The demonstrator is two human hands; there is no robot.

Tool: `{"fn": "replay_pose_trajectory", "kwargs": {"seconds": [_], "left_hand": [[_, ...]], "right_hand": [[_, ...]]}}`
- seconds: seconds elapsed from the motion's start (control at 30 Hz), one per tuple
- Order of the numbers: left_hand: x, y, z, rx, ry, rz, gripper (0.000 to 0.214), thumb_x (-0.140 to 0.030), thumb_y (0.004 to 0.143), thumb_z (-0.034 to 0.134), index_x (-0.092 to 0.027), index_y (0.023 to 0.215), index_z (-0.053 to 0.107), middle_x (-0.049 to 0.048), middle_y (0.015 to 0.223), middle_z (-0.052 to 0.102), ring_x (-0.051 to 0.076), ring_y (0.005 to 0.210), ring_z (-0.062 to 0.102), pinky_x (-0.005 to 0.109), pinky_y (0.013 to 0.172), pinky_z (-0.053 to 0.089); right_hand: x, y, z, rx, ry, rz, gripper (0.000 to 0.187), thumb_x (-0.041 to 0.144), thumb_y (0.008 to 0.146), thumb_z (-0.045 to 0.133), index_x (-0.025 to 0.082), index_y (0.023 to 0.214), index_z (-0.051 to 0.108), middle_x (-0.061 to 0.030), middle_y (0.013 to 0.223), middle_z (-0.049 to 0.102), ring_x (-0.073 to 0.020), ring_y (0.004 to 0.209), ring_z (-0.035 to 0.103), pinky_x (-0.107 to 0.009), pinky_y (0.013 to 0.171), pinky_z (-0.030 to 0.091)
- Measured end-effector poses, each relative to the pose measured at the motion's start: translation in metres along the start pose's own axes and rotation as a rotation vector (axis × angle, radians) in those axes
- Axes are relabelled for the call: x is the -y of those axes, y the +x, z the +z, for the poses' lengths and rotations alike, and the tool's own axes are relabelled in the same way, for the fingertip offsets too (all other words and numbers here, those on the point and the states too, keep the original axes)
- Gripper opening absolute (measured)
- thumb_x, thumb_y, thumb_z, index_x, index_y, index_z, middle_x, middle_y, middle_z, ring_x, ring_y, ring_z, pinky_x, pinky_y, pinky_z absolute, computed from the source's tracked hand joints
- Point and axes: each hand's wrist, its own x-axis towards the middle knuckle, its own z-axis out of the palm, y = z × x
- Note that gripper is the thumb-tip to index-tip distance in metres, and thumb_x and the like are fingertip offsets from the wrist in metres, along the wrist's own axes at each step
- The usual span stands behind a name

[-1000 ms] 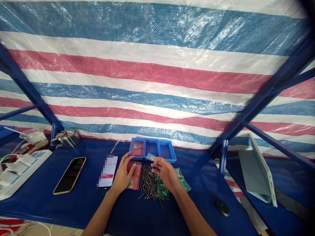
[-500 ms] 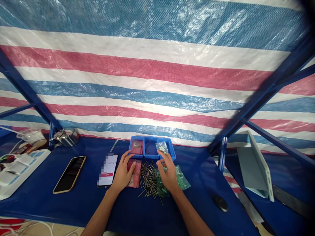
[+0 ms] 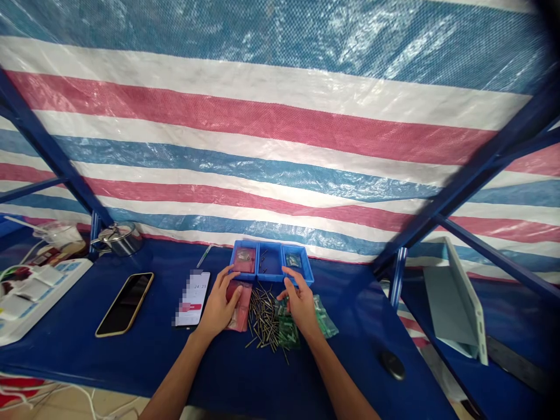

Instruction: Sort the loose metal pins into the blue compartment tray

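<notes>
My left hand point(image 3: 221, 306) is open, thumb and fingers apart, over the pink plastic bags point(image 3: 240, 312) and by the near edge of the left blue bin point(image 3: 233, 256). My right hand point(image 3: 300, 303) is open, its fingers parted and holding nothing, just before the right blue bin point(image 3: 309, 271). A small clear packet point(image 3: 293, 260) lies in that bin. Beneath and beside my right hand are green plastic bags point(image 3: 324, 321), partly covered by it. A loose heap of thin metal rods point(image 3: 263, 318) lies between my hands. The middle bin point(image 3: 271, 276) holds a few dark rods; the left one holds a pink packet point(image 3: 245, 261).
On the left are a lit phone point(image 3: 192, 300), a dark phone point(image 3: 125, 304), a pen point(image 3: 203, 256), a metal pot point(image 3: 118, 239) and a power strip point(image 3: 44, 303). To the right sit a black mouse point(image 3: 392, 364) and a propped tablet case point(image 3: 452, 303). Striped sheeting point(image 3: 280, 169) hangs behind.
The clear packet has left my right fingers and now lies in the right bin. My right hand has drawn back slightly; my left hand has barely moved.
</notes>
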Motion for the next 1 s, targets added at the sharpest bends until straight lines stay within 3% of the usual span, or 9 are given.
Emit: {"fn": "replay_pose_trajectory", "kwargs": {"seconds": [0.17, 0.3, 0.4, 0.57, 0.83, 1.0], "left_hand": [[-0.0029, 0.0000, -0.0008, -0.003, -0.003, -0.001, 0.035, -0.040, 0.108, 0.050, -0.030, 0.141, 0.056, 0.0091, 0.158, 0.042, 0.028, 0.145, 0.047, 0.053, 0.122, 0.041], [-0.0036, 0.0002, -0.0011, 0.008, 0.002, -0.008, 0.036, -0.041, 0.108, 0.049, -0.030, 0.142, 0.055, 0.0091, 0.158, 0.041, 0.028, 0.146, 0.046, 0.053, 0.122, 0.040], [-0.0023, 0.0003, -0.0005, 0.003, 0.006, -0.007, 0.036, -0.041, 0.108, 0.049, -0.030, 0.141, 0.055, 0.0091, 0.159, 0.041, 0.028, 0.145, 0.047, 0.054, 0.123, 0.039], [-0.0026, 0.0003, -0.0009, 0.008, 0.005, -0.002, 0.036, -0.041, 0.108, 0.049, -0.030, 0.142, 0.055, 0.0091, 0.158, 0.042, 0.028, 0.144, 0.048, 0.055, 0.122, 0.040], [-0.0028, 0.0005, -0.0001, 0.011, 0.008, -0.009, 0.037, -0.041, 0.108, 0.049, -0.029, 0.142, 0.055, 0.0092, 0.159, 0.041, 0.028, 0.145, 0.047, 0.053, 0.122, 0.040], [-0.0034, 0.0005, -0.0006, 0.006, -0.001, -0.004, 0.037, -0.041, 0.108, 0.048, -0.029, 0.142, 0.055, 0.0090, 0.159, 0.042, 0.028, 0.146, 0.045, 0.053, 0.122, 0.040]], "right_hand": [[-0.0017, -0.0027, -0.0028, 0.167, -0.580, -0.133, 0.038, 0.043, 0.110, 0.039, 0.026, 0.118, 0.072, -0.0052, 0.083, 0.076, -0.0206, 0.066, 0.070, -0.028, 0.062, 0.044], [-0.0041, -0.0050, -0.0002, 0.318, -0.939, -0.113, 0.023, 0.040, 0.107, 0.051, 0.026, 0.118, 0.066, -0.0037, 0.086, 0.078, -0.0233, 0.074, 0.073, -0.027, 0.059, 0.032], [-0.0051, -0.0061, 0.0022, 0.341, -0.975, -0.128, 0.015, 0.039, 0.106, 0.056, 0.025, 0.107, 0.062, -0.0014, 0.087, 0.077, -0.0217, 0.074, 0.072, -0.028, 0.058, 0.027], [-0.0056, -0.0064, 0.0021, 0.329, -0.974, -0.169, 0.022, 0.039, 0.104, 0.061, 0.024, 0.090, 0.056, -0.0001, 0.088, 0.073, -0.0198, 0.074, 0.070, -0.029, 0.058, 0.024], [-0.0050, -0.0058, -0.0008, 0.384, -0.956, -0.197, 0.019, 0.036, 0.110, 0.053, 0.024, 0.094, 0.055, 0.0001, 0.094, 0.072, -0.0187, 0.076, 0.069, -0.028, 0.058, 0.026], [-0.0053, -0.0075, 0.0001, 0.362, -0.967, -0.233, 0.026, 0.047, 0.108, 0.054, 0.024, 0.096, 0.055, -0.0007, 0.100, 0.069, -0.0186, 0.075, 0.068, -0.028, 0.056, 0.027]]}}
